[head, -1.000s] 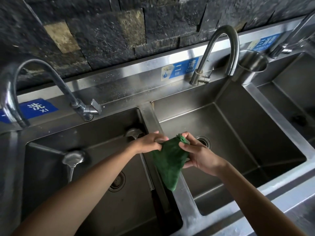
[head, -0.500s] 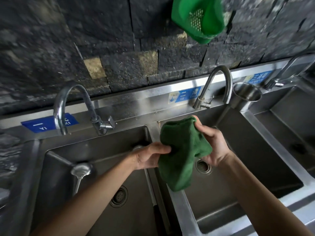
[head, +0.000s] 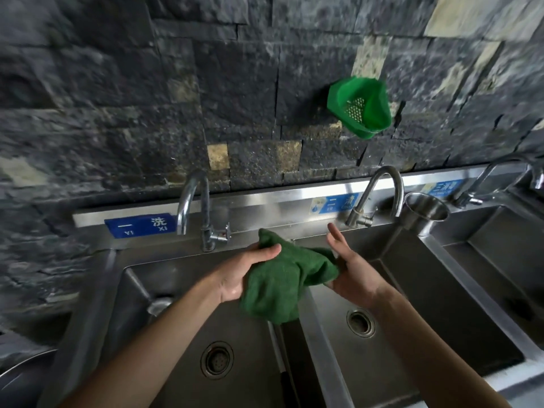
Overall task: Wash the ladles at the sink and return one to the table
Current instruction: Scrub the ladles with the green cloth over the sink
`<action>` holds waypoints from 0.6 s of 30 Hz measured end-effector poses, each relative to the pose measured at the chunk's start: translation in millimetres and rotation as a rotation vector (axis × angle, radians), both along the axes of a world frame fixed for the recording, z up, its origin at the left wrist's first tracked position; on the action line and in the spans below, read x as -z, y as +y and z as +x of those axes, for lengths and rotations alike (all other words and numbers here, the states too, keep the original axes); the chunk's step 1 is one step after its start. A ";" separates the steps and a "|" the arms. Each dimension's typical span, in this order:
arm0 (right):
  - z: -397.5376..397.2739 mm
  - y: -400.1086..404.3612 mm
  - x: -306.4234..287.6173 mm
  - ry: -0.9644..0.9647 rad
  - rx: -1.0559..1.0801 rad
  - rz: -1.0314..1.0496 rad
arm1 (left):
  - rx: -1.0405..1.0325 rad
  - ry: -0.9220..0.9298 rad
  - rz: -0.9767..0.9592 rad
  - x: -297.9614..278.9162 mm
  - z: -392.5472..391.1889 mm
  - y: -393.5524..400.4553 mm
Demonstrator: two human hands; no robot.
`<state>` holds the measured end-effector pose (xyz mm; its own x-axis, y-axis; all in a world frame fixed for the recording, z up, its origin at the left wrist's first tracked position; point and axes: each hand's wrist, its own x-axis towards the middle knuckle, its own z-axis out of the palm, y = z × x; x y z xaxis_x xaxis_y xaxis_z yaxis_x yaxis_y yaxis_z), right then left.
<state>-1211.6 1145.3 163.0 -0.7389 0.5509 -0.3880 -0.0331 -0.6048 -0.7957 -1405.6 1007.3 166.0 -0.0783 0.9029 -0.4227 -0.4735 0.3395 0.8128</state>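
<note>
A dark stone wall (head: pixel 206 98) rises behind a steel sink (head: pixel 391 387) of several basins. Over the divider between two basins hangs a green cloth (head: pixel 279 284): the left hand (head: pixel 244 275) grips its upper edge, while the right hand (head: pixel 350 269), fingers spread straight, touches its other end. A ladle (head: pixel 159 304) rests in the left basin.

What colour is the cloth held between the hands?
Dark green, plain with no pattern; the cloth shows clearly in the head view.
</note>
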 end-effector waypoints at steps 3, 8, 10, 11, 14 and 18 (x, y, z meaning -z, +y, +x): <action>-5.9 -35.9 2.9 -0.061 -0.063 0.049 | -0.063 -0.034 -0.003 -6.9 -6.7 -21.9; -13.0 -86.9 3.1 0.109 -0.112 0.032 | -0.115 -0.084 0.031 -19.0 -14.4 -52.6; -16.0 -97.4 0.6 0.119 -0.057 0.135 | -0.127 -0.082 0.039 -23.4 -16.3 -63.1; -17.0 -100.5 -1.8 0.105 -0.039 0.188 | -0.142 -0.066 0.042 -26.3 -16.3 -68.3; -16.3 -104.6 -11.2 -0.024 0.008 0.329 | -0.205 -0.021 0.046 -33.2 -20.0 -80.8; -14.0 -106.7 -32.7 -0.262 0.056 0.545 | -0.185 0.094 0.028 -37.7 -26.2 -91.5</action>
